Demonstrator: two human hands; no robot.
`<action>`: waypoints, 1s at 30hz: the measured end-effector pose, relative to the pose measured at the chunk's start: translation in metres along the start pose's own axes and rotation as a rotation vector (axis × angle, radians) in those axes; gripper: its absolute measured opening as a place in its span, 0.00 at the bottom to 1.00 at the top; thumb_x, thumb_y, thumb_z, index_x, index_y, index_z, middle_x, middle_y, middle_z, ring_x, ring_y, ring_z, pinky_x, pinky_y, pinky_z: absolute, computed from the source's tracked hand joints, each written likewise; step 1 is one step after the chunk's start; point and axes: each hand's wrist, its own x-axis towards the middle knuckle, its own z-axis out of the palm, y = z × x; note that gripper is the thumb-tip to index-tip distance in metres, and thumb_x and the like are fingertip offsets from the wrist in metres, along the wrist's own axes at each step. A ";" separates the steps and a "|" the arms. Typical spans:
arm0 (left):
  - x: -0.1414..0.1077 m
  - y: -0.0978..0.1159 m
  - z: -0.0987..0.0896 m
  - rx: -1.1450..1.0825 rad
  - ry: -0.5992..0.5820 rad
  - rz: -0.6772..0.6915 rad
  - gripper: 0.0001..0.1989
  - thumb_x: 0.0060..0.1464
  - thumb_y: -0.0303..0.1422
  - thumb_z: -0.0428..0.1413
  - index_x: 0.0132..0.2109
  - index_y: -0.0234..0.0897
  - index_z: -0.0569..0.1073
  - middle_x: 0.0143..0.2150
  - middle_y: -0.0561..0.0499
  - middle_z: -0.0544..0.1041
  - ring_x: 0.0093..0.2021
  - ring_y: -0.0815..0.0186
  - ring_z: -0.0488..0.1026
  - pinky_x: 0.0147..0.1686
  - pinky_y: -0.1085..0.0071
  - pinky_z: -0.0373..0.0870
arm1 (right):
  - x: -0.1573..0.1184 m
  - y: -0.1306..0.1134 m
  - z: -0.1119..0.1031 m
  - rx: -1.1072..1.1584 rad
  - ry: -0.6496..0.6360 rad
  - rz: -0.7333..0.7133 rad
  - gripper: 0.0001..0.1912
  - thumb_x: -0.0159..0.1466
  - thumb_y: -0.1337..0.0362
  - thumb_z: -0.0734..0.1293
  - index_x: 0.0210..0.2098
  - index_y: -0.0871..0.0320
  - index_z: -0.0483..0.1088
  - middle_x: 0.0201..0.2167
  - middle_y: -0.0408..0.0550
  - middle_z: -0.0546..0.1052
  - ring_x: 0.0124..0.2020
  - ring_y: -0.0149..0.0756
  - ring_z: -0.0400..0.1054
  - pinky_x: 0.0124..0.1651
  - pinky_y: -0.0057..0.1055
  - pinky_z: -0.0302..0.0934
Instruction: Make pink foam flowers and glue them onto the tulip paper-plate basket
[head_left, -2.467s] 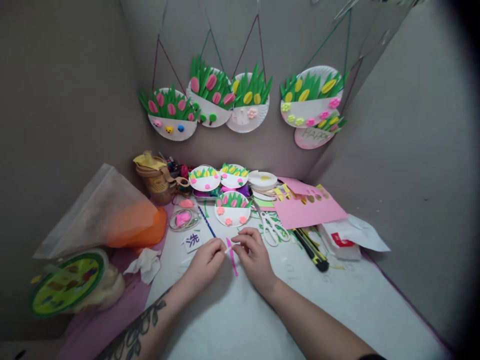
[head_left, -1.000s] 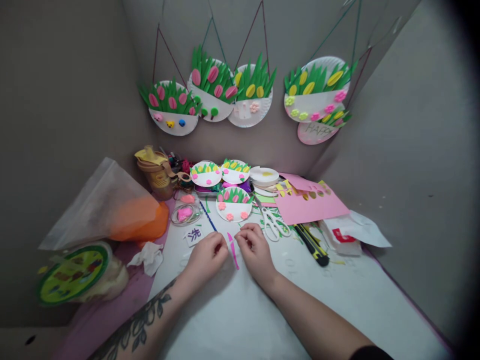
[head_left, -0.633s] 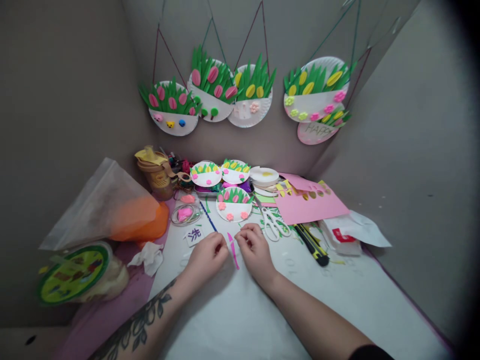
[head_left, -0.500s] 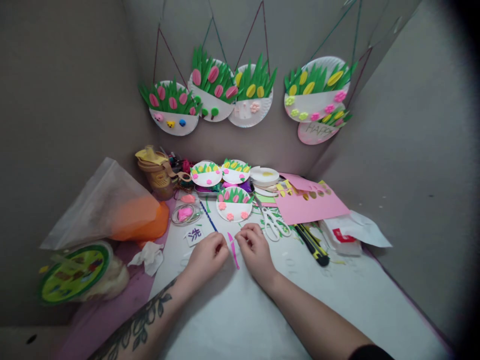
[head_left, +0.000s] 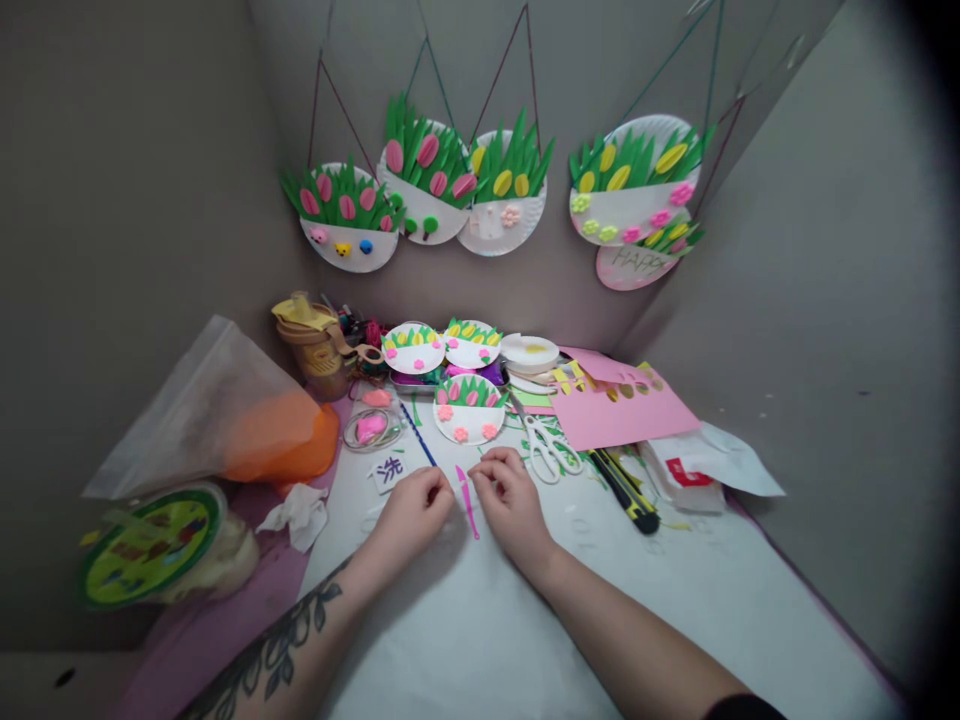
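My left hand [head_left: 418,503] is curled closed above the white table covering, thumb against the fingers. Opposite it, my right hand [head_left: 511,508] is closed in a pinch. Whatever either hand holds, if anything, is too small or hidden to make out. Between the two hands lies a thin pink plastic modelling tool [head_left: 468,503], which neither visibly grips. Just beyond stands a decorated paper plate [head_left: 470,425] with green paper grass, pink tulips and coral flowers. A dark blue stick [head_left: 417,433] points toward my left hand, near a small card [head_left: 388,470] bearing a purple character.
White scissors [head_left: 550,452] and a black-yellow utility knife [head_left: 622,490] lie right, near pink card sheets [head_left: 622,405]. On the left are a lidded tub [head_left: 154,548], a plastic bag [head_left: 217,410], crumpled tissue [head_left: 298,515] and a brown cup [head_left: 311,345]. Decorated plates [head_left: 502,230] hang on the wall.
My left hand has shifted very slightly left, away from the pink tool. My right hand stays almost still, and the things on the table have not moved.
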 end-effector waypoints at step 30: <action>-0.003 0.000 -0.010 -0.767 -0.541 -0.370 0.18 0.50 0.43 0.57 0.37 0.29 0.78 0.23 0.51 0.72 0.16 0.78 0.56 0.16 0.77 0.44 | -0.004 -0.005 -0.006 0.138 -0.032 -0.139 0.07 0.63 0.67 0.61 0.34 0.55 0.72 0.39 0.49 0.65 0.39 0.36 0.66 0.35 0.31 0.66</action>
